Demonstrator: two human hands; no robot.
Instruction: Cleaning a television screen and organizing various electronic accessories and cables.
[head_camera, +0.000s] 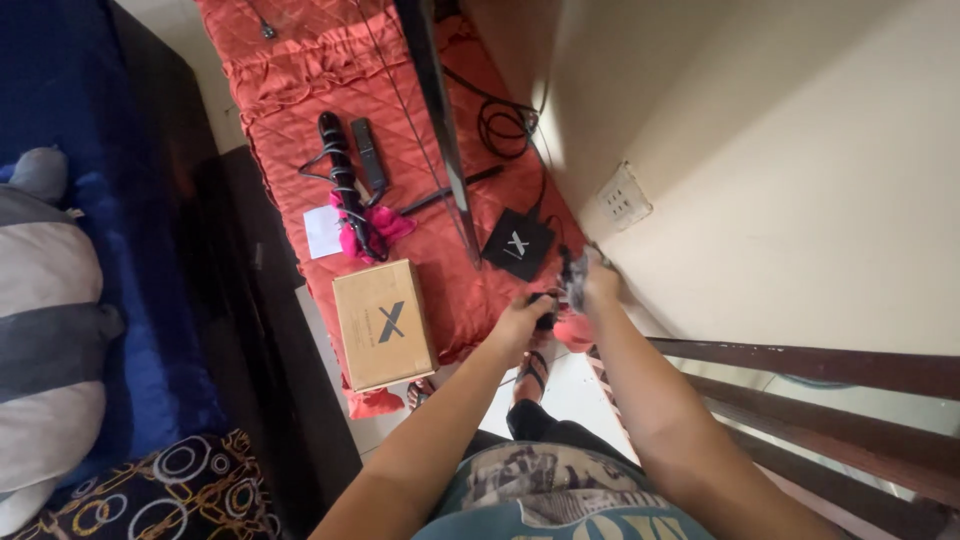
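1. Head view: small black plug (548, 308), centre-right of frame at the red quilted cloth's (300, 110) edge, is pinched in left hand (522, 322) fingers.
2. Right hand (595, 280) is closed on a grey wad (575, 285); kept steady, prob. best.
3. Black box (517, 243) lies just above; cardboard box (383, 322) to the left.

cloth (300, 90): red-orange quilted | box (384, 324): tan w/ black mark | small device (517, 244): black w/ white mark | bedding (60, 70): blue | pillow (45, 330): grey/white stripes | wall (800, 150): cream
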